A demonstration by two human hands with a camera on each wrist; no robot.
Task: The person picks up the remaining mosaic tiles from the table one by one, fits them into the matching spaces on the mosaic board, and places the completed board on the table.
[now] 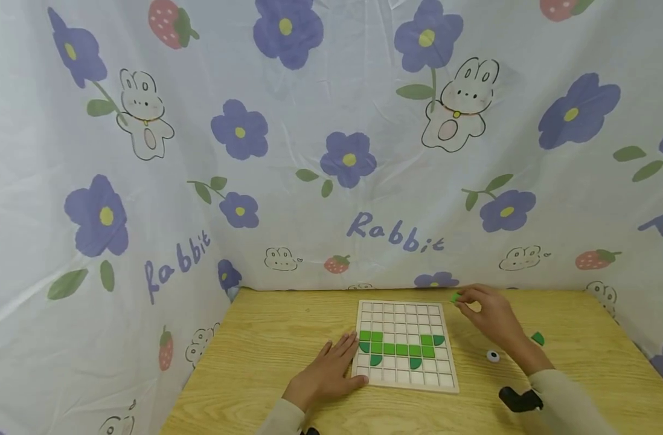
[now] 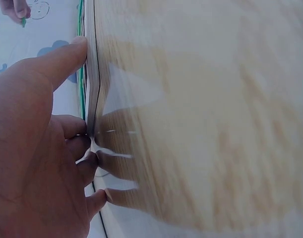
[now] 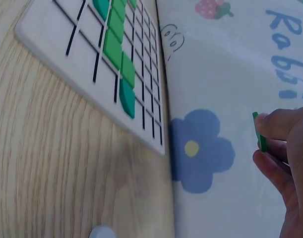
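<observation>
Pinching a green tile (image 1: 454,298) in the right hand (image 1: 490,315), just off the far right corner of the grid board (image 1: 400,318).
Resting the left hand (image 1: 327,370), fingers extended, at the board's left edge, grasping nothing there. Holding the tile clear of the board, near the far edge of the table (image 1: 288,338); probably handling as light and stiff, perhaps a little slippery on smooth faces, hardly fragile. Best taking hold by opposite thin edges, away from the flat faces.
</observation>
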